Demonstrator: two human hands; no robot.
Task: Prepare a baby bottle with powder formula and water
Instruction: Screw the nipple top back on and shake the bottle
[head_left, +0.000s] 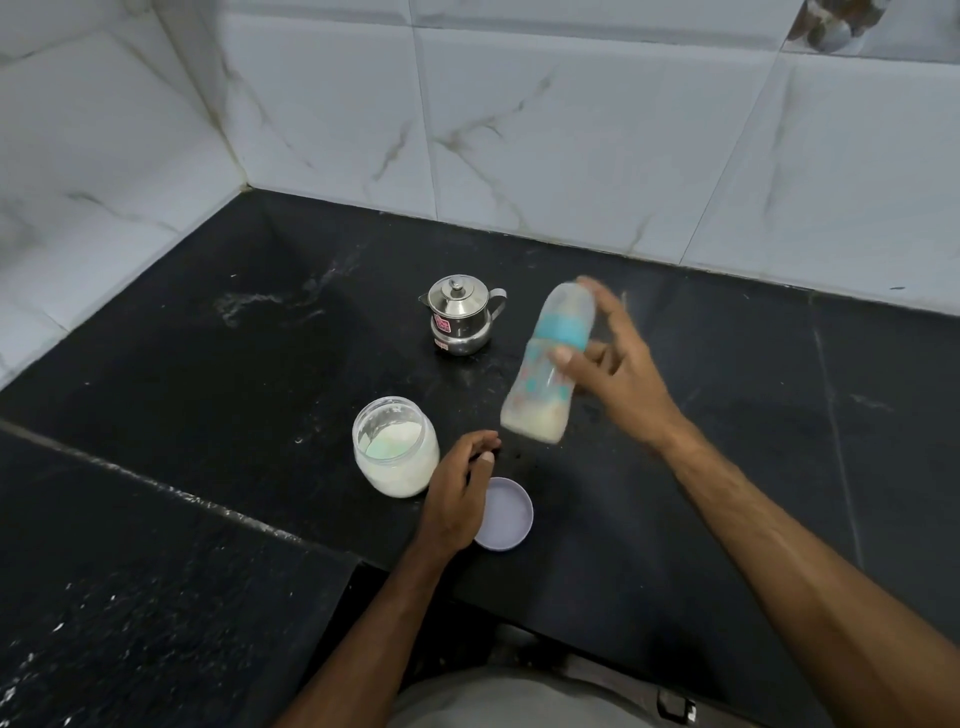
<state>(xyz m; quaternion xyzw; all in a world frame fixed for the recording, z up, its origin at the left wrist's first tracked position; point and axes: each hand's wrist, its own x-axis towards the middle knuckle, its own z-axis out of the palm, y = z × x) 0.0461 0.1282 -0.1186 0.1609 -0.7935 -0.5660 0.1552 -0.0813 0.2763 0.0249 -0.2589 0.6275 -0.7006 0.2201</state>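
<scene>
The black speckled stone surface (218, 374) runs into a corner of white marble-patterned wall tiles (571, 130), and everything sits around one landmark, the small polished steel pot with a knobbed lid and side handle (461, 316), which stands upright toward the back of the surface.

To the right of the steel pot and slightly nearer the person, the clear plastic baby bottle with a turquoise collar and printed pattern (545, 364) is off the surface, tilted with its top leaning away and to the right, blurred, with pale milky liquid gathered in its lower end. The right hand (615, 364) holds it, thumb across the front of the body and fingers curled loosely round the far side.

In front of the steel pot, a little to its left, the clear round jar of white powder (396, 448) stands open and upright. Just right of that jar the left hand (460, 493) rests with fingers curled inward; I cannot tell whether it holds anything. Partly under that hand lies the round pale lilac lid (506, 514), flat on the surface, in front of the steel pot.
</scene>
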